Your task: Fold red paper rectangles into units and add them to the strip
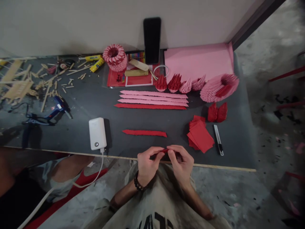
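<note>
Between the fingertips of both hands, at the table's front edge, is a small folded piece of red paper. My left hand, with a beaded bracelet at the wrist, pinches its left end. The right end is pinched by my right hand. Just beyond lies a short red strip of interlocked paper pieces. Farther back are a longer red strip and several pink strips. A loose stack of red paper slips sits to the right, beside a utility knife.
Folded-paper models stand at the back, including a pink ring-shaped vase and a large pink piece. A phone leans on the wall. Left are a white power bank with cable, a blue glue gun and wood scraps. Another person's leg shows lower left.
</note>
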### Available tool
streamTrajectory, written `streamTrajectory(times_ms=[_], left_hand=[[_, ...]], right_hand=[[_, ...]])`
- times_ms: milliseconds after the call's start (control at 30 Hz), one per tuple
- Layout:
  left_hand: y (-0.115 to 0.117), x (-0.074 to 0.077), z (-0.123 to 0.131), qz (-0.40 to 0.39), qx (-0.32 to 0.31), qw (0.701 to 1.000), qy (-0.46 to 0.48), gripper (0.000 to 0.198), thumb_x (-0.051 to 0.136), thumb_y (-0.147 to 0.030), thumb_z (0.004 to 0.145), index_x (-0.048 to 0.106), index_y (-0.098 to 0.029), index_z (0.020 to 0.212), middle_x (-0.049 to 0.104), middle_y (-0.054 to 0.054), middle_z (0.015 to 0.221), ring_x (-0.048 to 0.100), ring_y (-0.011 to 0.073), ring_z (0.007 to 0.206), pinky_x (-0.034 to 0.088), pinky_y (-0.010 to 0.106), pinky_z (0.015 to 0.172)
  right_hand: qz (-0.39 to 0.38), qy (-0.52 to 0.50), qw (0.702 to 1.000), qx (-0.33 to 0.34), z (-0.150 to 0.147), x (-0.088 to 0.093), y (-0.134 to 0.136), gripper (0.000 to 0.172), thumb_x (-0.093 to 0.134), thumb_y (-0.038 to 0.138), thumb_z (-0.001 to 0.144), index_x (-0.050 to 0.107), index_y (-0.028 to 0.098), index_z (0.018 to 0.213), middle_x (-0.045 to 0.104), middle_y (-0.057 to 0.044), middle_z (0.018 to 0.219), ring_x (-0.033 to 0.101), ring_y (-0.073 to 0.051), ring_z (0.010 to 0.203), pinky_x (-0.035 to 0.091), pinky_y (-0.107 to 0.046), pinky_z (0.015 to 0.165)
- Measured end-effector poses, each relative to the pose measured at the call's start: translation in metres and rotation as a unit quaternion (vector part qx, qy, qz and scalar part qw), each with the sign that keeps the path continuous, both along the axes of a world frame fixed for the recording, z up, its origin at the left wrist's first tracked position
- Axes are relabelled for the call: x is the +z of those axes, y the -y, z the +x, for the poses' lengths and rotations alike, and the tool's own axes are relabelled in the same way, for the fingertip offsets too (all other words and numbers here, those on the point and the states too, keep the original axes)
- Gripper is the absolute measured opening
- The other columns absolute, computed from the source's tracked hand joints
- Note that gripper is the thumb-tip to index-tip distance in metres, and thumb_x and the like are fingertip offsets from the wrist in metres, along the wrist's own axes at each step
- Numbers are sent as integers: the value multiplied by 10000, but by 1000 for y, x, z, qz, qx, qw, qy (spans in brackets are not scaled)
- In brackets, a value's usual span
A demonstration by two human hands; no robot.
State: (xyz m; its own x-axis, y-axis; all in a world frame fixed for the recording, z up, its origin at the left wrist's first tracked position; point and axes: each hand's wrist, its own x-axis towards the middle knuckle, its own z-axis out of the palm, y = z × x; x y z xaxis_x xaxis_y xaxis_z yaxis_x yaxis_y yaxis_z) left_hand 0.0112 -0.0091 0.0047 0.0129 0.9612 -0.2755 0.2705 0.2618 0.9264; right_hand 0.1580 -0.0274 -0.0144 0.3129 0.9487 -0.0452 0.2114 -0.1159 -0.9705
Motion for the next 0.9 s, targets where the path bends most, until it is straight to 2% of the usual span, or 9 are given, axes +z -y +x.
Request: streamTrajectory(times_ms=[133, 267, 333, 433, 500, 633, 800, 900], left_hand=[[2, 4, 4, 16, -21, 1000, -13, 103, 783, -333, 924, 847, -261, 960, 853, 40, 900, 809, 233, 809, 622, 313, 765], [3, 3, 6, 54, -13, 998, -3, 81, 792, -310, 919, 860, -290, 959, 852, 44, 928, 797, 245, 848, 630, 355, 829], [2, 1, 6, 63, 28, 997, 27, 77, 798, -313, 915, 863, -283, 943, 848, 58, 965, 793, 250, 898, 637, 368, 854], [0, -2, 7, 32, 81, 993, 84, 121, 809, -342, 906, 855, -239, 950, 839, 73, 955, 790, 227, 854, 649, 338, 786], [-1, -1, 8, -1, 90, 989, 115, 174, 828, -369, 887, 842, -209, 955, 836, 74, 922, 792, 218, 821, 654, 326, 766], [1, 0, 13, -33, 97, 984, 144, 216, 858, -412, 847, 818, -204, 893, 828, 67, 863, 790, 226, 792, 663, 331, 748], [9, -7, 16, -40, 125, 977, 170, 221, 874, -405, 828, 800, -199, 863, 817, 54, 833, 778, 218, 761, 658, 312, 730], [11, -9, 16, -49, 118, 971, 203, 236, 852, -406, 854, 799, -193, 938, 823, 62, 866, 783, 211, 784, 658, 301, 759]], right_hand=[[-17, 16, 1000, -19, -3, -1, 0, 194, 699, 354, 957, 724, 205, 836, 695, -6, 762, 645, -147, 685, 513, -268, 627], [-1, 26, 999, -44, -7, -6, -1, 245, 697, 382, 951, 686, 204, 783, 644, 10, 709, 603, -145, 649, 494, -266, 597], [18, -11, 999, -33, -9, -7, -2, 240, 682, 423, 960, 739, 201, 890, 703, -26, 826, 651, -169, 748, 537, -291, 663], [34, -88, 995, -17, -12, -7, -3, 325, 614, 470, 995, 761, 222, 1144, 750, -90, 1113, 702, -208, 960, 589, -338, 803], [30, -123, 992, -15, -15, -5, -3, 267, 645, 417, 984, 766, 249, 1154, 759, -77, 1127, 711, -205, 999, 593, -334, 830], [34, -131, 990, -31, -18, -1, -5, 64, 738, 267, 918, 792, 247, 947, 761, -27, 929, 699, -180, 896, 581, -317, 797], [33, -94, 995, -33, -18, -1, -5, 77, 727, 249, 920, 802, 235, 915, 766, -30, 895, 693, -186, 868, 579, -326, 767], [46, -55, 996, -47, -16, -1, -5, 75, 725, 252, 927, 796, 229, 927, 767, -29, 877, 696, -186, 844, 579, -330, 750]])
